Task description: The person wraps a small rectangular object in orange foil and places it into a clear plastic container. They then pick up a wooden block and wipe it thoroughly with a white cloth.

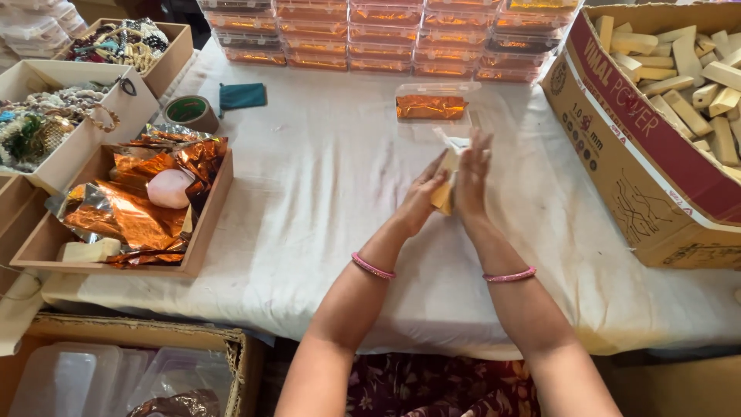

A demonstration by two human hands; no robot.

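From my remote seat, starting at the far left, I see two open boxes of beaded jewellery (pixel 54 116) at the table's edge, and below them a shallow cardboard tray (pixel 207 224) heaped with crumpled orange foil sheets (pixel 139 212), a pale pink oval bar (pixel 170 188) lying on top and a cream block (pixel 91 250) in its near corner. Just behind the tray stand a roll of tape (pixel 191 113) and a small teal pouch (pixel 242 96) on the white tablecloth (pixel 324 201). Under the table's near edge a carton holds clear plastic lids (pixel 85 378). At centre, my left hand (pixel 421 202) and right hand (pixel 472 179) are raised above the cloth, palms facing and pressed in on a pale yellow wooden-looking block (pixel 445 189) caught upright between them; something white pokes out above it, though I cannot tell what. Each wrist wears a pink bangle. Just beyond the hands sits a clear plastic box (pixel 432 103) lined with orange foil, and behind it run stacked rows of filled boxes (pixel 386 38) of the same kind. On the right, a large tilted cardboard carton (pixel 633 170) is full of similar pale blocks (pixel 687 69).
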